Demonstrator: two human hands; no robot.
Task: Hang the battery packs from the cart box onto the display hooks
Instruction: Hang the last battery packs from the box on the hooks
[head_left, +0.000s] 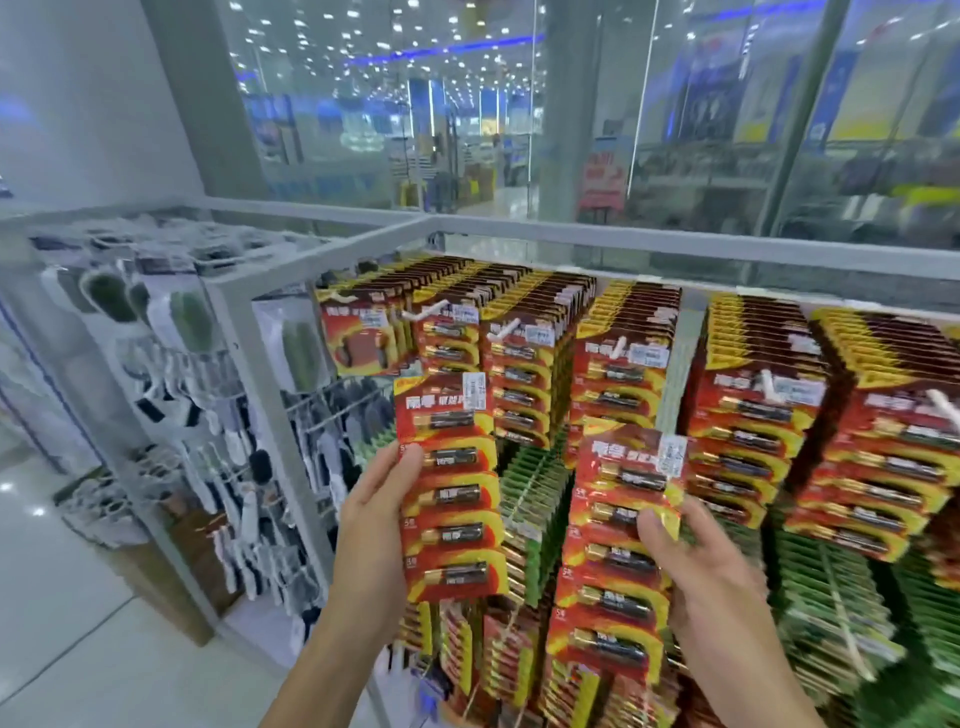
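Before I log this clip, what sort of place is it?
Most likely a supermarket or similar shop: battery packs hang in dense rows on display hooks with price tags, socks hang on the next rack, and lit aisles show through the glass behind.

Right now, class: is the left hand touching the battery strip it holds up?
Touching: the head view shows the left hand pinching the battery strip at its left edge.

A single head-worn view looks forward and slightly down, close before the display rack (322, 249), its top rail near mid-frame.
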